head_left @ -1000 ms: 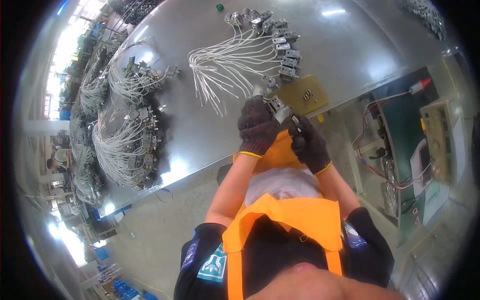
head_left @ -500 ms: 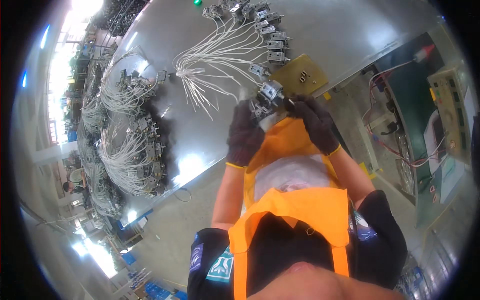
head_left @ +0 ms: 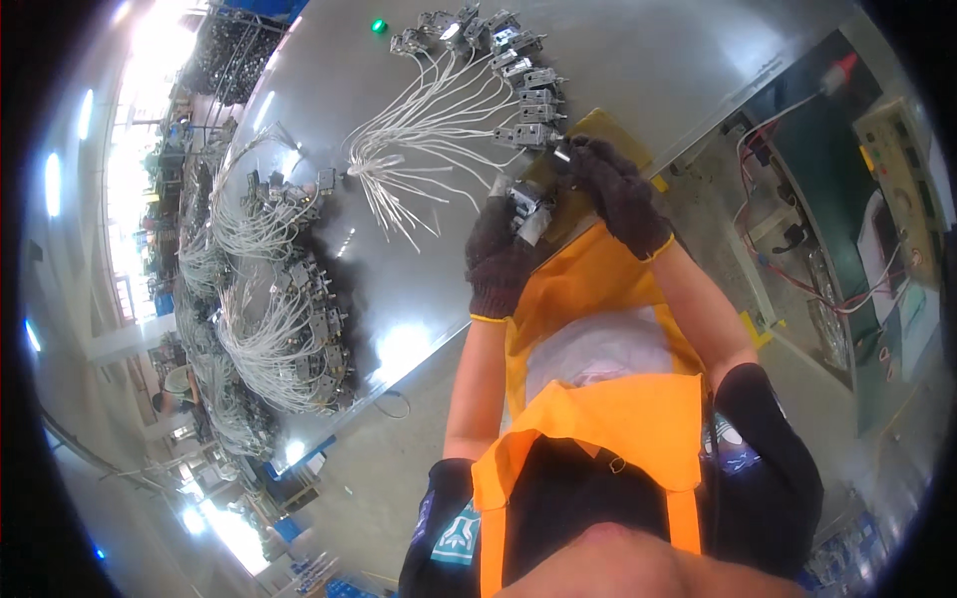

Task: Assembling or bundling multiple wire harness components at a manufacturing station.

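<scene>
My left hand (head_left: pixel 495 249), in a dark knitted glove with a yellow cuff, is closed around small silvery metal parts (head_left: pixel 530 204); their exact kind is not clear. My right hand (head_left: pixel 613 189), gloved alike, is at the near end of a curved row of metal motor-like units (head_left: pixel 538 108). Its fingers are bent together by a small shiny piece (head_left: pixel 562 156), and whether they grip it is blurred. White wires (head_left: pixel 399 159) run from the units to a gathered bundle on the left. Beneath the right hand lies a brownish-yellow plate (head_left: pixel 598 128), partly covered.
Many more wired metal units (head_left: pixel 289 329) are heaped on the left of the grey metal table (head_left: pixel 658 50). A green round object (head_left: pixel 379 26) sits at the far side. To the right stand a beige instrument (head_left: pixel 890 189) and red cables (head_left: pixel 748 214). My orange apron (head_left: pixel 588 419) hangs close below.
My hands have moved apart. The right hand has gone up and away towards the row of units; a unit that was between both hands is no longer there.
</scene>
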A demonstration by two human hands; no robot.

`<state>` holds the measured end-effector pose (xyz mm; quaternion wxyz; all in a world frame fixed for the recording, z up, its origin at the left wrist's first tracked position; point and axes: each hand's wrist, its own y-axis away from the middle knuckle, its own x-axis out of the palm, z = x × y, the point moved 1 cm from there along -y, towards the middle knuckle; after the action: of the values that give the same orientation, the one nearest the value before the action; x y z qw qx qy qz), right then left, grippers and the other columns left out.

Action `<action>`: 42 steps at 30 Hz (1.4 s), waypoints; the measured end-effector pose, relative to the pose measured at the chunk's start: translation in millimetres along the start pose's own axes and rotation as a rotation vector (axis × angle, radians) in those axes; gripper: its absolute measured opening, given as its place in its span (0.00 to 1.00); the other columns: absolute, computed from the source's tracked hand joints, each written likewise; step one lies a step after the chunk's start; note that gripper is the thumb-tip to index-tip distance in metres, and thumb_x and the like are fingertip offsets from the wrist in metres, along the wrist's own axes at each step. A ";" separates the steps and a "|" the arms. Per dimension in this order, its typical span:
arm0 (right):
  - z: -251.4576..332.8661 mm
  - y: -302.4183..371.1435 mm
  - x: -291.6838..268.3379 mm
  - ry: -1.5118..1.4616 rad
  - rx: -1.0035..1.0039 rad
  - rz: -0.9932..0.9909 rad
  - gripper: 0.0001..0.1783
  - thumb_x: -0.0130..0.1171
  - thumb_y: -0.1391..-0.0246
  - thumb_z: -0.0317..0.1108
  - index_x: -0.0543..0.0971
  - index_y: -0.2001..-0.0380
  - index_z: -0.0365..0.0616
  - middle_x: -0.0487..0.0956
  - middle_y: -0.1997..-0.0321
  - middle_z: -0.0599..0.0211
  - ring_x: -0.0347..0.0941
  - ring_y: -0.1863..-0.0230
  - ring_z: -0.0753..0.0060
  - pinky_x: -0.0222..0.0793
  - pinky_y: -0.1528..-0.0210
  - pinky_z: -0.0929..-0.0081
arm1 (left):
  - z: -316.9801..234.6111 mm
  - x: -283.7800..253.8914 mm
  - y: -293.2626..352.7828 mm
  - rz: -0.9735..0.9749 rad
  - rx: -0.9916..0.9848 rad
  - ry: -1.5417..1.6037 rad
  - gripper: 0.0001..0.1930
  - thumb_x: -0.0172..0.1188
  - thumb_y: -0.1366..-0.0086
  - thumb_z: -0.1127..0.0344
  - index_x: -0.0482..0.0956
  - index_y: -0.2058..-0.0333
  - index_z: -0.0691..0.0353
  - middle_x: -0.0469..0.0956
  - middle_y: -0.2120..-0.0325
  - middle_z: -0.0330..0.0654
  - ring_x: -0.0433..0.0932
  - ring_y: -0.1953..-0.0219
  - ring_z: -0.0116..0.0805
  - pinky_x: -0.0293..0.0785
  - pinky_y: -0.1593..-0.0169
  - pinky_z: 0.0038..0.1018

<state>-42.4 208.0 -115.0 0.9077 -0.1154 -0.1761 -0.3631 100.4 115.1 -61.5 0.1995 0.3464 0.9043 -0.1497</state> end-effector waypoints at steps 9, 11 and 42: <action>14.1 -14.0 6.2 0.015 0.262 0.086 0.14 0.52 0.36 0.32 0.76 0.52 0.35 0.77 0.52 0.60 0.74 0.49 0.75 0.71 0.45 0.78 | 14.2 1.7 -8.8 0.067 -0.025 -0.107 0.23 0.66 0.42 0.62 0.73 0.48 0.62 0.79 0.60 0.46 0.79 0.60 0.39 0.75 0.55 0.32; 23.9 -17.7 7.2 0.186 0.052 -0.083 0.12 0.52 0.36 0.32 0.77 0.55 0.36 0.78 0.55 0.62 0.74 0.50 0.76 0.72 0.46 0.78 | 13.4 -3.8 1.2 0.060 -0.008 0.144 0.28 0.65 0.41 0.66 0.69 0.42 0.63 0.78 0.56 0.46 0.78 0.57 0.33 0.75 0.53 0.29; 35.5 61.7 -28.8 0.083 0.482 0.139 0.17 0.52 0.37 0.32 0.72 0.47 0.38 0.80 0.58 0.65 0.74 0.64 0.79 0.73 0.61 0.79 | -4.7 0.7 -8.9 0.173 0.021 -0.137 0.33 0.64 0.44 0.67 0.66 0.38 0.59 0.77 0.57 0.48 0.78 0.59 0.41 0.74 0.55 0.32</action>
<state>-27.0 281.5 -99.3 0.9381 0.1077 -0.2119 -0.2519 92.6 111.1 -56.5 0.2696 0.4142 0.8536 -0.1647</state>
